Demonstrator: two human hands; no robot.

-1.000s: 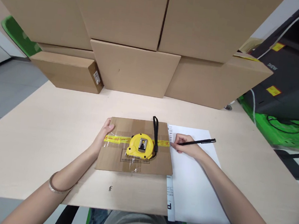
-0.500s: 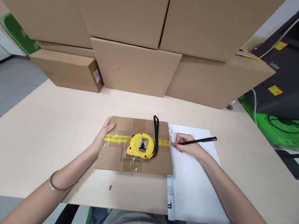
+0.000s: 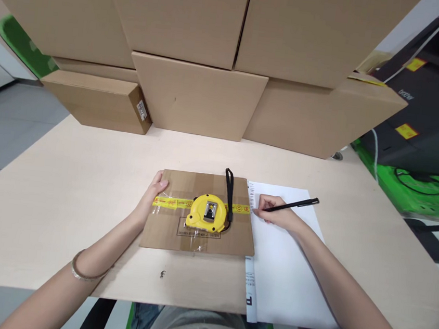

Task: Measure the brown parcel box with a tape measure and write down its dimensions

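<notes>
A brown cardboard box (image 3: 174,180) with a band of yellow printed tape lies on the desk in front of me. My left hand (image 3: 154,191) grips its left edge, thumb on top and the other fingers hidden behind the side. On the box rests a yellow tape measure (image 3: 201,212) with a black wrist strap (image 3: 229,189). Just right of the box, my right hand (image 3: 275,210) is closed around a black pen (image 3: 297,204). The pen's tip end is at the left side of a white sheet of paper (image 3: 286,276), close to the box's right edge.
Large cardboard boxes (image 3: 195,96) form a wall at the back of the desk (image 3: 61,210). A smaller box (image 3: 96,102) stands at back left. On the right, a dark printer (image 3: 417,112) sits on a green surface (image 3: 412,192) with cables.
Almost nothing differs. The view has shifted very slightly; both hands, the box, the tape measure and the pen keep their places.
</notes>
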